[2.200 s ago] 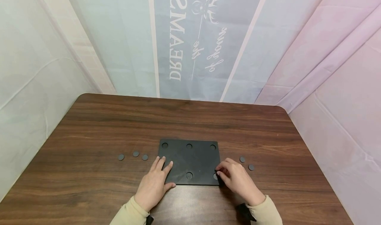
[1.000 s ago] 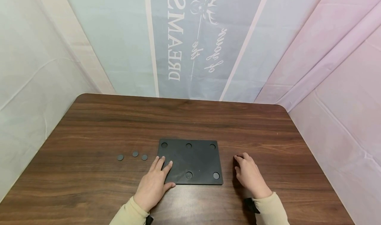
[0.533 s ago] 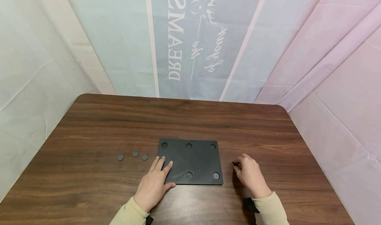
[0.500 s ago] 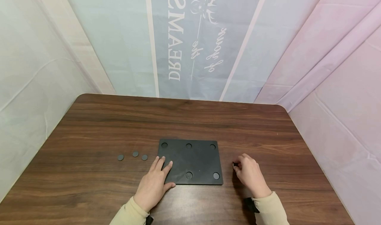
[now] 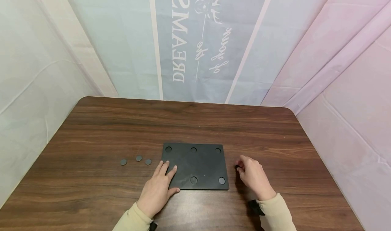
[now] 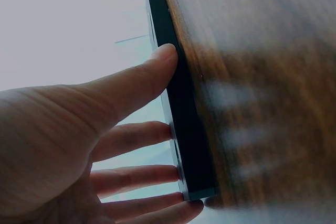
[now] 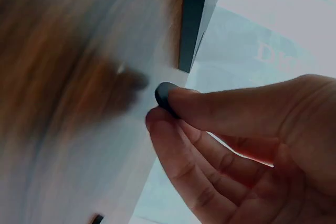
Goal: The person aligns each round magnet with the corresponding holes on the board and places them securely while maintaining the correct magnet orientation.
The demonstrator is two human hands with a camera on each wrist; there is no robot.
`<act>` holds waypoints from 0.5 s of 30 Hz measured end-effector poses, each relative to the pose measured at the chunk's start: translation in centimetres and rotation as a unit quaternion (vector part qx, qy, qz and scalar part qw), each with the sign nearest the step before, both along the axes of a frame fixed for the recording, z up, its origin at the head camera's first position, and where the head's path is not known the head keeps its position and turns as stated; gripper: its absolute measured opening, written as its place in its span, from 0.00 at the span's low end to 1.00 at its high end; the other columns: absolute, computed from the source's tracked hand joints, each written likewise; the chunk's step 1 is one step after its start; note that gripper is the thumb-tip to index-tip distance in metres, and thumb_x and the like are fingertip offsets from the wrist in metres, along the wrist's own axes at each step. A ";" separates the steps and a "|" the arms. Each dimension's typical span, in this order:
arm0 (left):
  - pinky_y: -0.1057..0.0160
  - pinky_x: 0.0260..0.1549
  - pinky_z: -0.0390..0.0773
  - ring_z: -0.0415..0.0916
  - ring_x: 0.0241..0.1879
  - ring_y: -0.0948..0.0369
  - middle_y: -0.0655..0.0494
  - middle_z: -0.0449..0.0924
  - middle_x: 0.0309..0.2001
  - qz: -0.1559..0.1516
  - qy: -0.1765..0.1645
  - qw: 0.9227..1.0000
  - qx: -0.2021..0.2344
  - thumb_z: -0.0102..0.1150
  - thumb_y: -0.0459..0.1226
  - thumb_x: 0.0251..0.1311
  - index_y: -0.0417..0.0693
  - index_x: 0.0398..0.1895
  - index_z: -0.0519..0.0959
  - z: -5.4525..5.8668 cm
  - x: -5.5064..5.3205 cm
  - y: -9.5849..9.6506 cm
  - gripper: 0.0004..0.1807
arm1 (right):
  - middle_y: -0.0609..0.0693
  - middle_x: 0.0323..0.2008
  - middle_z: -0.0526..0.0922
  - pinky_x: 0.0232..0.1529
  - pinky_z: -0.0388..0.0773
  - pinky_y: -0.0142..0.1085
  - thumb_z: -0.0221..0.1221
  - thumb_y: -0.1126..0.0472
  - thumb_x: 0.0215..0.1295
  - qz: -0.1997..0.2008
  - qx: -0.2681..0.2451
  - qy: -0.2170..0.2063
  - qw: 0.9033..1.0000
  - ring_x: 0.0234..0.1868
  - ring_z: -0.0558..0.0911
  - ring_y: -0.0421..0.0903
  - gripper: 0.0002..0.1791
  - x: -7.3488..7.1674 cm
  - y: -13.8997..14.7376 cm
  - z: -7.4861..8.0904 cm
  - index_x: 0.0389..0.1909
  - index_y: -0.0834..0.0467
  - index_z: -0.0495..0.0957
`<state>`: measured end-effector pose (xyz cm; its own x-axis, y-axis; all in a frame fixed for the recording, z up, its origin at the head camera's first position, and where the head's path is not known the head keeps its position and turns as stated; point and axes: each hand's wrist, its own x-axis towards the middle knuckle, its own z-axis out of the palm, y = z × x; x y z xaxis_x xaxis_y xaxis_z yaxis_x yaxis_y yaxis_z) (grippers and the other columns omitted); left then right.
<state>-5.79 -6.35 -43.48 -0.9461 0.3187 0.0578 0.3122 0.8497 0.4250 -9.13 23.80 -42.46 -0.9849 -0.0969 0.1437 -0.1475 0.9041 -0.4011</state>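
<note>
A flat black board point(image 5: 198, 163) with round recesses lies on the table. My left hand point(image 5: 157, 192) rests on its near left corner, fingers straight and spread, the thumb along the front edge. In the near right recess sits a grey disc point(image 5: 221, 180). To the right of the board, my right hand point(image 5: 253, 176) pinches a small dark disc point(image 7: 165, 95) between thumb and fingertips. The left wrist view shows my left thumb and fingers point(image 6: 131, 137) against the board's edge. Whatever lies under my left palm is hidden.
Several loose grey discs, among them the outermost disc point(image 5: 123, 162), lie left of the board on the brown wooden table point(image 5: 195, 122). A small dark piece point(image 7: 97, 219) shows at the bottom of the right wrist view. Printed cloth point(image 5: 210, 47) hangs behind the table.
My right hand let go of a disc in the near right recess, moved right to the loose discs, took one up, and now shifts slightly left with it. My left hand has stayed put.
</note>
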 end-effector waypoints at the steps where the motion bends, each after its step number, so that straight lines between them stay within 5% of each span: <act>1: 0.51 0.37 0.82 0.62 0.66 0.39 0.36 0.69 0.63 -0.001 0.001 1.000 0.000 0.72 0.47 0.46 0.42 0.59 0.77 0.0 0.0 0.0 0.36 | 0.49 0.22 0.77 0.26 0.74 0.38 0.62 0.77 0.51 0.003 0.000 0.006 1.000 0.24 0.75 0.41 0.10 -0.1 -0.1 0.0 0.27 0.60 0.78; 15: 0.51 0.36 0.82 0.62 0.66 0.39 0.36 0.68 0.63 -0.003 -0.006 1.000 0.002 0.72 0.47 0.46 0.43 0.60 0.76 0.3 -0.3 -0.3 0.36 | 0.56 0.31 0.83 0.31 0.79 0.40 0.59 0.79 0.54 0.028 -0.035 0.042 0.998 0.31 0.81 0.47 0.11 -1.9 -1.5 0.0 0.34 0.63 0.81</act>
